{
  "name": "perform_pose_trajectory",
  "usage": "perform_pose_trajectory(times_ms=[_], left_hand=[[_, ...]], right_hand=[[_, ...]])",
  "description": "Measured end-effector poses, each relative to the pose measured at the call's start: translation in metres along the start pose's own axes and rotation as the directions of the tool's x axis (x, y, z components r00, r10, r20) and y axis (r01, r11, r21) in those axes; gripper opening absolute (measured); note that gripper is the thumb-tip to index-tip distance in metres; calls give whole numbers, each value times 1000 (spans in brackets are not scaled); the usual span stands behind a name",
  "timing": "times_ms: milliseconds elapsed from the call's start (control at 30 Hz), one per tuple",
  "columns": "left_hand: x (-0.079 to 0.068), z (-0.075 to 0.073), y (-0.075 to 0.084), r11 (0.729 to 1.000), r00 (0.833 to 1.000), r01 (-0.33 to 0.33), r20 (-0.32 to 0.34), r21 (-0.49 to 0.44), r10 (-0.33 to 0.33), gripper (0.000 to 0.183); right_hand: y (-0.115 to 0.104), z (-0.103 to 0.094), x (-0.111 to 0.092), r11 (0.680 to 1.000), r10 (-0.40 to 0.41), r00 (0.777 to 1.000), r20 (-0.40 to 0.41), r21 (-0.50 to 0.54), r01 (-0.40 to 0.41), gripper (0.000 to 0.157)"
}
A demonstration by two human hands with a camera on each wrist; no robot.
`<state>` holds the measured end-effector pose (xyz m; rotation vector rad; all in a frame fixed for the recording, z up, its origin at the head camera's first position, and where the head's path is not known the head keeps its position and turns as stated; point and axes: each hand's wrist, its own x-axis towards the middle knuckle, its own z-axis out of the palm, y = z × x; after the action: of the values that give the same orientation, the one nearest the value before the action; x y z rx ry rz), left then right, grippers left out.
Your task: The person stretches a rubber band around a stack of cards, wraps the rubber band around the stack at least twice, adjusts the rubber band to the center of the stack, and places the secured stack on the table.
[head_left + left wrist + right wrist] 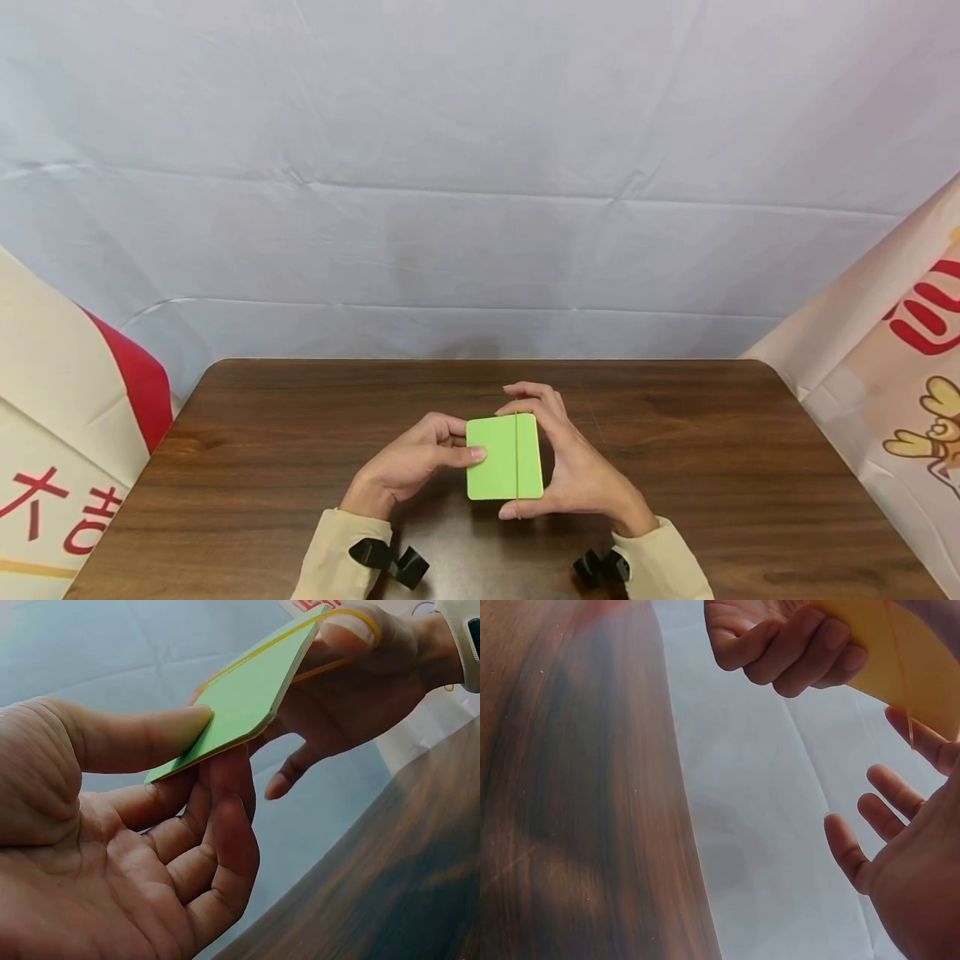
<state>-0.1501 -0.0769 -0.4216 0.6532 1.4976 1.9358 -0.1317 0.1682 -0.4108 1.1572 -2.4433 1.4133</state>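
Observation:
A small square pad of paper [487, 471] with rounded corners is held up above the table, green on its upper face. The right wrist view shows a yellow underside [877, 645]. My left hand [416, 461] pinches its left side, thumb on top and fingers beneath. A thin yellow rubber band [262, 651] runs across the pad near its right side. My right hand [581, 475] spans the pad's right part, with the index finger at the far edge and the thumb at the near edge. In the left wrist view, the band loops round the right thumb [349, 631], stretched off the pad.
A dark wood-grain table [262, 442] lies beneath both hands. Behind it hangs a creased pale cloth [450, 167]. Printed banners stand at the left [52, 433] and right [885, 392] sides. Each wrist wears a black camera mount.

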Motion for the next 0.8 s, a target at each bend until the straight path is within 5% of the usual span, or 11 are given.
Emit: perform_pose_trajectory(times_ms=[800], left_hand=[[1,12,7,998,999,-26,-45,51,29,32]], right_hand=[[6,5,3,997,-80,997,7,7,80,82]])
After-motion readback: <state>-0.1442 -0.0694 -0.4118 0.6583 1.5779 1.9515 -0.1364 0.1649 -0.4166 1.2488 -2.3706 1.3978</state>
